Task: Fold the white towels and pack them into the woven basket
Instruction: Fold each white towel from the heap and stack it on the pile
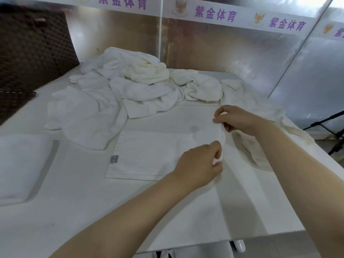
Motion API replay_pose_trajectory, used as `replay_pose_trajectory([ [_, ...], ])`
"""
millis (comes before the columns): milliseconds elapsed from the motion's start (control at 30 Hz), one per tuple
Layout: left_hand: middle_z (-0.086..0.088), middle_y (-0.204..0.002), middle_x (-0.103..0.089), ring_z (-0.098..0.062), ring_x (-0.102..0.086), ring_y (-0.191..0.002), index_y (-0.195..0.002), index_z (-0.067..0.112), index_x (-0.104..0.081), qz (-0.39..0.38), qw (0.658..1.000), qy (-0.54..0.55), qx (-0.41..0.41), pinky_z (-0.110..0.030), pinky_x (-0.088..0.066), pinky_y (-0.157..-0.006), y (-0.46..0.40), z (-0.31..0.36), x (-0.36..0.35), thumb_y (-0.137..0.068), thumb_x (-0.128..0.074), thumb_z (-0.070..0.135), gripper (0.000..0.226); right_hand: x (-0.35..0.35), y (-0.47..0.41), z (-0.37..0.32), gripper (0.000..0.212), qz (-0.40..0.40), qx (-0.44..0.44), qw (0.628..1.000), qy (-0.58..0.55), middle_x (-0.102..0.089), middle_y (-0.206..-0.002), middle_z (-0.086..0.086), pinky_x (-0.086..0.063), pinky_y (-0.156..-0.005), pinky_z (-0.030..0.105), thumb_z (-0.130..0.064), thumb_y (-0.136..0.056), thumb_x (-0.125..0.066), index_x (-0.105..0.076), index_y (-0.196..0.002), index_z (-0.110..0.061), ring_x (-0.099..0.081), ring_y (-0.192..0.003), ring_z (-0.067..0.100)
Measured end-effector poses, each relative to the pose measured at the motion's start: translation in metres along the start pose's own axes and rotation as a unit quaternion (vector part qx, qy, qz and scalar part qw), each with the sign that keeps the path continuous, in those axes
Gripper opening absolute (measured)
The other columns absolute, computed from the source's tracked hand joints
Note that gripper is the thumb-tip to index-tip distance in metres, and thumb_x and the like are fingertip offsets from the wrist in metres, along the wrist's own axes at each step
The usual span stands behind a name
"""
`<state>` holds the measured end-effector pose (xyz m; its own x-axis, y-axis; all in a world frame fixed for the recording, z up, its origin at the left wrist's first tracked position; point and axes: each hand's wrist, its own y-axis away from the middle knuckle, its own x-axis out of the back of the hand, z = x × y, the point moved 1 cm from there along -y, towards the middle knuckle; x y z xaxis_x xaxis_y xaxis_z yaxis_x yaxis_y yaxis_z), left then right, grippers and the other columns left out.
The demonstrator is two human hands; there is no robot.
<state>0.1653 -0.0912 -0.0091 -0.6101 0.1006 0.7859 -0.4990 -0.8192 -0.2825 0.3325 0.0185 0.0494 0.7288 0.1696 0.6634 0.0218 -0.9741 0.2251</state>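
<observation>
Towels first: a folded towel lies at the table's left edge, before the dark woven basket, whose inside cannot be seen. Crumpled towels heap mid-table. Nearer, a flat towel lies with its long axis left to right; the left hand and right hand each pinch its right edge.

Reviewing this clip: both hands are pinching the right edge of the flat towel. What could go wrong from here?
1. The left hand and right hand pinch only the flat towel's right edge; corners may misalign, giving a skewed fold.
2. The unfolded pile lies close behind and could get caught in the fold.
3. A loose towel drapes at the table's right edge and might slide off.
</observation>
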Motion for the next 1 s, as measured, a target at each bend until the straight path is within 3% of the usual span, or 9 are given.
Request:
replay_pose_trajectory([
  [67,0.005,-0.069,-0.049,-0.015,-0.048,-0.061,-0.089,0.024,-0.042,0.044,0.994,0.088,0.046,-0.033,-0.038,-0.057,0.013,-0.009,0.02,-0.092,-0.059,0.032,0.019,-0.01,-0.004,-0.026,0.013,0.006,0.026,1.0,0.009,-0.054,-0.071,0.002,-0.042,-0.056,0.025,-0.017,-0.089,-0.067,-0.063,-0.101,-0.013,-0.048,-0.059,0.014],
  [200,-0.003,-0.078,-0.057,-0.018,-0.053,-0.071,-0.086,0.025,-0.046,0.139,0.958,0.212,0.137,-0.031,-0.046,-0.066,0.042,-0.033,0.052,-0.089,-0.064,0.029,0.019,-0.041,-0.016,-0.078,0.017,-0.017,0.091,0.995,0.037,-0.056,-0.073,0.003,-0.045,-0.057,0.024,-0.023,-0.088,-0.07,-0.071,-0.095,-0.007,-0.05,-0.062,0.014],
  [333,0.015,-0.067,-0.049,-0.011,-0.05,-0.065,-0.082,0.031,-0.048,0.177,0.928,0.264,0.195,-0.05,-0.056,-0.075,0.07,-0.065,0.075,-0.087,-0.065,0.03,0.017,-0.079,-0.026,-0.12,0.032,-0.051,0.114,0.99,0.07,-0.061,-0.074,0.007,-0.052,-0.06,0.023,-0.034,-0.09,-0.068,-0.072,-0.093,-0.003,-0.057,-0.064,0.015],
  [533,0.012,-0.071,-0.053,-0.002,-0.057,-0.059,-0.085,0.024,-0.051,0.2,0.9,0.277,0.269,-0.052,-0.055,-0.081,0.102,-0.093,0.093,-0.089,-0.065,0.022,0.014,-0.127,-0.034,-0.159,0.03,-0.144,0.108,0.977,0.116,-0.066,-0.081,0.01,-0.057,-0.067,0.026,-0.007,-0.085,-0.053,-0.069,-0.107,0.006,-0.062,-0.069,0.018],
  [633,0.008,-0.071,-0.056,-0.004,-0.059,-0.059,-0.087,0.024,-0.051,0.198,0.901,0.262,0.285,-0.042,-0.057,-0.078,0.113,-0.101,0.097,-0.09,-0.064,0.024,0.014,-0.144,-0.038,-0.171,0.029,-0.167,0.13,0.962,0.171,-0.068,-0.083,0.012,-0.058,-0.067,0.026,-0.003,-0.083,-0.054,-0.07,-0.106,0.005,-0.063,-0.071,0.018],
  [733,0.009,-0.073,-0.054,-0.003,-0.046,-0.055,-0.087,0.027,-0.048,0.196,0.925,0.16,0.283,-0.015,-0.041,-0.054,0.121,-0.11,0.102,-0.091,-0.061,0.027,0.014,-0.156,-0.043,-0.178,0.024,-0.177,0.165,0.941,0.236,-0.067,-0.081,0.004,-0.052,-0.064,0.024,-0.012,-0.083,-0.061,-0.073,-0.102,-0.004,-0.059,-0.071,0.016],
  [800,0.005,-0.076,-0.054,-0.006,-0.044,-0.055,-0.087,0.027,-0.045,0.198,0.93,0.094,0.294,-0.016,-0.036,-0.05,0.126,-0.118,0.104,-0.092,-0.058,0.028,0.014,-0.164,-0.045,-0.18,0.016,-0.167,0.199,0.929,0.262,-0.063,-0.082,-0.008,-0.045,-0.063,0.019,-0.019,-0.086,-0.064,-0.072,-0.1,-0.015,-0.056,-0.073,0.009],
  [867,-0.002,-0.08,-0.056,-0.006,-0.043,-0.056,-0.087,0.027,-0.043,0.197,0.92,0.101,0.322,-0.016,-0.037,-0.05,0.131,-0.128,0.103,-0.093,-0.056,0.027,0.014,-0.172,-0.049,-0.178,0.015,-0.169,0.228,0.925,0.252,-0.057,-0.082,-0.013,-0.04,-0.061,0.017,-0.022,-0.09,-0.062,-0.07,-0.103,-0.02,-0.052,-0.073,0.003],
  [1000,0.008,-0.07,-0.048,-0.002,-0.042,-0.054,-0.087,0.026,-0.044,0.226,0.904,0.127,0.34,-0.013,-0.036,-0.051,0.141,-0.139,0.1,-0.091,-0.055,0.022,0.013,-0.19,-0.059,-0.164,0.022,-0.189,0.255,0.928,0.195,-0.062,-0.094,-0.006,-0.044,-0.074,0.02,-0.027,-0.092,-0.061,-0.069,-0.11,-0.019,-0.055,-0.084,0.009],
])
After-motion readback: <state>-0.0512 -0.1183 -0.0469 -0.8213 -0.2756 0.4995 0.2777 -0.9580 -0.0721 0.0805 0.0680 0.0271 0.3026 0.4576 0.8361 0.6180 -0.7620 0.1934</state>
